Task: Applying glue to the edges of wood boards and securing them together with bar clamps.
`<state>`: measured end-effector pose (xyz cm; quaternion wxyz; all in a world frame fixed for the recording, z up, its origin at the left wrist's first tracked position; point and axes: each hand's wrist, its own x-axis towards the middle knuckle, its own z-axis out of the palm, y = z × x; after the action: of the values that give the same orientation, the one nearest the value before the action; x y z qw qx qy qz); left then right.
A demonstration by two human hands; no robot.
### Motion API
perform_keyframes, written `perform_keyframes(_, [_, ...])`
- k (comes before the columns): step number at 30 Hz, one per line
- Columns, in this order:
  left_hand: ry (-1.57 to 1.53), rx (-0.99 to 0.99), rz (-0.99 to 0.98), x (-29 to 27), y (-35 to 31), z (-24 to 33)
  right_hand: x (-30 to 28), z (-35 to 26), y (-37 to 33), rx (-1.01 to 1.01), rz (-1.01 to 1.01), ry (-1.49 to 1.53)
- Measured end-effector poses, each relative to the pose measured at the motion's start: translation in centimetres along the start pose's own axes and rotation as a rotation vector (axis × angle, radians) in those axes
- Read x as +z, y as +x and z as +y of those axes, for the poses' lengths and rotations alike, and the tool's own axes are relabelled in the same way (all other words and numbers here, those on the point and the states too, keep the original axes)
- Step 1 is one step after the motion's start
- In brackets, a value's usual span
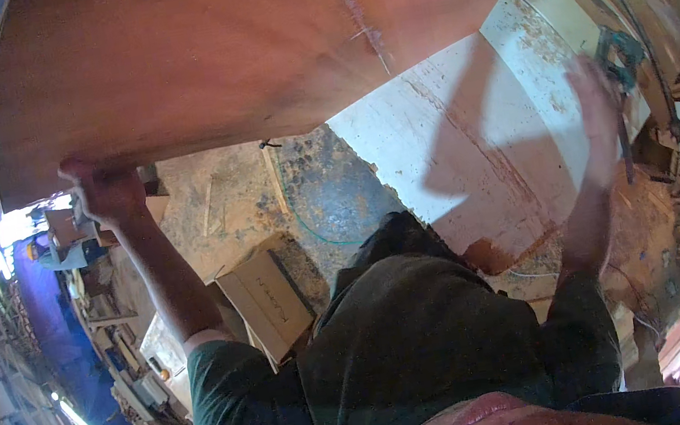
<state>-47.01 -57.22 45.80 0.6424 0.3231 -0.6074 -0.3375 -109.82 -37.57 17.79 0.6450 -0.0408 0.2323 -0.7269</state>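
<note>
I see the brown board (184, 68) slanting beyond and left of the white panel (410, 148), partly covering it in view. My left hand (113, 193) pinches the board's near edge, left of the panel. My right hand (595, 96), over the panel's right side, is blurred, fingers loosely spread, near a green power tool (625, 56); contact unclear. Risk, I judge: one-handed hold could let the board twist or slip; a careless reach could knock the tool.
</note>
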Motion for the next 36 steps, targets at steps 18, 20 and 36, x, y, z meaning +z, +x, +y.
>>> perform_keyframes(18, [-0.251,0.163,-0.437,4.6,-14.2,6.6,41.0,10.2,-24.3,-0.332,-0.094,-0.607])
perform_keyframes(20, [-0.222,0.262,-0.505,3.8,-17.0,7.1,40.2,10.9,-27.6,-0.412,0.22,-0.676])
perform_keyframes(36, [-0.364,0.496,-1.881,8.1,-35.3,2.0,9.7,21.4,-44.3,-0.582,0.928,-0.311])
